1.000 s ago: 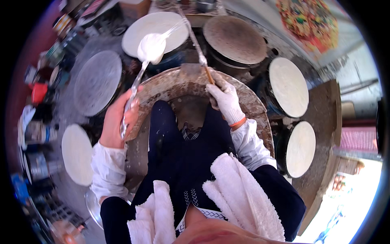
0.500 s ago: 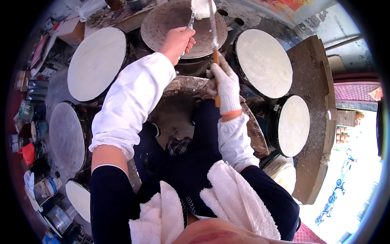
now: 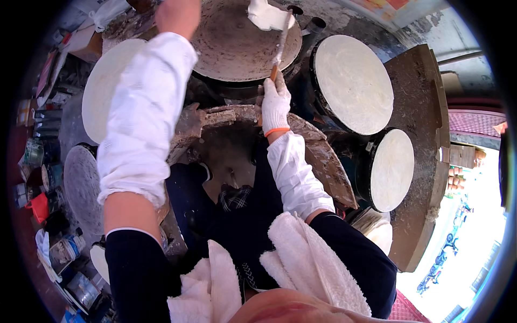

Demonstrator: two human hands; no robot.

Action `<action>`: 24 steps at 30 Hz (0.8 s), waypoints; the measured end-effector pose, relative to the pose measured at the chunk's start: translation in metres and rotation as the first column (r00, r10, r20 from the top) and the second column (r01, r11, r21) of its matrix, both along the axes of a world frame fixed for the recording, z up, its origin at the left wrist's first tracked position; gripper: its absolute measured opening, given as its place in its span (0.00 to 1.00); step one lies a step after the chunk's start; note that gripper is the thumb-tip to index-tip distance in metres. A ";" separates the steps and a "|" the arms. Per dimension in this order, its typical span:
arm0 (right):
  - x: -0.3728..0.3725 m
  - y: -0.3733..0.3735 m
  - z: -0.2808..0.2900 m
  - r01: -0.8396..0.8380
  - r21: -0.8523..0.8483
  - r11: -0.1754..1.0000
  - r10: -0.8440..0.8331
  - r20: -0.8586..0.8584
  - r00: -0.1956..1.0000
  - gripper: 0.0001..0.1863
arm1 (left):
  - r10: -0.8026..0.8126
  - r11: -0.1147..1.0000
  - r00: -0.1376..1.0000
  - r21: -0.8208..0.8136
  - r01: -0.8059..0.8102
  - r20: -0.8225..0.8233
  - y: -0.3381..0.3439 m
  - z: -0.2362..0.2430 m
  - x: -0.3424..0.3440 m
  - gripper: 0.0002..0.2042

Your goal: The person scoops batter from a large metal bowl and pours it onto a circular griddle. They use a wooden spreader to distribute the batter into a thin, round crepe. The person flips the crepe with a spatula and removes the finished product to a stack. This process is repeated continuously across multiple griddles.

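Up at the far left, my bare left hand (image 3: 179, 17) is closed and partly cut off by the picture's top edge; what it holds is out of sight. My right hand (image 3: 276, 105), in a white glove with an orange cuff, grips a long spatula (image 3: 283, 43) by its wooden handle. The spatula's narrow blade is smeared white and points away from me. Its tip reaches a pool of thick white batter (image 3: 265, 16) on the far side of a round brown griddle (image 3: 229, 46). White sleeve covers are on both forearms.
Around me stand round griddles under pale sheets, one at the far right (image 3: 353, 83), one at right (image 3: 392, 169), one at far left (image 3: 102, 97). A crusted curved ledge (image 3: 318, 145) runs before my knees. A brown board (image 3: 414, 161) stands at right; cans and jars crowd the left.
My left hand has moved up and left, away from the griddle's middle, and the metal handle it held is no longer visible. My right hand has shifted slightly left. The batter has spread towards the spatula.
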State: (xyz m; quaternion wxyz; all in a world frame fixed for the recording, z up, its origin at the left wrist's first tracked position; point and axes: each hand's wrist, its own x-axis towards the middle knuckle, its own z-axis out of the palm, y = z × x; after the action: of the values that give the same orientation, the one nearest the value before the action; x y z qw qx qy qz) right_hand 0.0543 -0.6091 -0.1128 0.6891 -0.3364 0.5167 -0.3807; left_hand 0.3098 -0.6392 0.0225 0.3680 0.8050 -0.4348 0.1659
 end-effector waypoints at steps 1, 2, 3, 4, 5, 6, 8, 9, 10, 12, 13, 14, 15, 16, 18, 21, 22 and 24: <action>-0.003 0.002 0.004 0.019 0.024 1.000 -0.019 0.012 1.000 0.26 | -0.083 0.994 0.996 -0.079 0.080 -0.030 0.012 0.018 -0.001 0.20; -0.006 -0.002 0.001 -0.006 -0.010 1.000 0.006 0.015 1.000 0.25 | -0.182 0.975 0.978 -0.146 0.166 -0.103 0.021 0.021 0.008 0.19; -0.005 -0.005 -0.003 -0.032 -0.041 0.999 0.033 0.020 0.999 0.25 | -0.281 0.946 0.945 -0.215 0.244 -0.165 0.032 0.022 0.019 0.19; 0.003 -0.009 0.001 -0.034 -0.031 0.999 0.035 0.043 0.998 0.25 | -0.315 0.944 0.892 -0.201 0.260 -0.325 0.042 0.017 0.023 0.18; 0.015 -0.016 0.007 -0.038 -0.020 0.999 0.039 0.067 0.997 0.25 | -0.335 0.942 0.813 -0.191 0.276 -0.476 0.054 0.006 0.024 0.18; 0.029 -0.026 0.010 -0.041 -0.012 0.999 0.042 0.089 0.995 0.25 | -0.344 0.938 0.710 -0.187 0.293 -0.614 0.067 -0.003 0.022 0.17; 0.068 -0.056 -0.001 0.052 -0.136 0.989 -0.040 0.090 0.995 0.17 | -0.283 0.947 0.414 -0.182 0.267 -0.865 0.089 -0.014 -0.017 0.11; 0.084 -0.074 -0.002 0.017 -0.155 0.988 -0.011 0.037 0.999 0.16 | -0.293 0.940 0.309 -0.214 0.266 -0.905 0.098 -0.026 -0.031 0.11; 0.096 -0.094 -0.009 -0.030 -0.182 0.983 0.036 0.033 0.999 0.19 | -0.282 0.939 0.233 -0.219 0.264 -0.931 0.108 -0.029 -0.045 0.12; 0.099 -0.101 -0.006 -0.172 -0.250 0.953 0.150 -0.104 0.983 0.22 | -0.248 0.941 0.073 -0.223 0.254 -0.966 0.128 -0.032 -0.058 0.13; 0.086 -0.091 0.013 -0.274 -0.278 0.921 0.211 -0.236 0.949 0.23 | -0.214 0.952 0.005 -0.207 0.225 -0.977 0.136 -0.030 -0.061 0.12; 0.073 -0.089 0.027 -0.371 -0.295 0.880 0.255 -0.365 0.895 0.24 | -0.218 0.949 -0.007 -0.214 0.230 -0.976 0.140 -0.030 -0.058 0.13; 0.050 -0.088 0.013 -0.356 -0.477 0.804 0.097 -0.485 0.869 0.25 | -0.226 0.944 -0.019 -0.224 0.242 -0.974 0.140 -0.029 -0.056 0.13; 0.027 -0.086 -0.003 -0.349 -0.623 0.700 -0.114 -0.579 0.807 0.27 | -0.232 0.939 -0.034 -0.233 0.254 -0.972 0.140 -0.030 -0.055 0.13; -0.020 -0.057 0.013 -0.367 -0.489 0.791 -0.080 -0.678 0.731 0.28 | -0.244 0.943 -0.037 -0.246 0.224 -0.969 0.142 -0.033 -0.048 0.14; -0.065 -0.032 0.007 -0.499 -0.296 0.814 -0.043 -0.889 0.456 0.29 | -0.247 0.948 -0.067 -0.256 0.192 -0.967 0.151 -0.039 -0.040 0.15; -0.068 -0.028 0.008 -0.535 -0.227 0.814 -0.018 -0.930 0.367 0.29 | -0.246 0.949 -0.079 -0.257 0.183 -0.966 0.153 -0.041 -0.038 0.15; -0.063 -0.026 0.018 -0.588 -0.134 0.798 -0.002 -0.975 0.221 0.27 | -0.228 0.950 -0.116 -0.247 0.190 -0.967 0.159 -0.049 -0.030 0.15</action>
State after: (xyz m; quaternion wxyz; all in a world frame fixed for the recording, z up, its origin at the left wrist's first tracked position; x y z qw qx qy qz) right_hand -0.0088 -0.6350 -0.0943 0.1961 -0.7484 0.6292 -0.0750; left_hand 0.2798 -0.4798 -0.0263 0.5986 0.5831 -0.1445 -0.5298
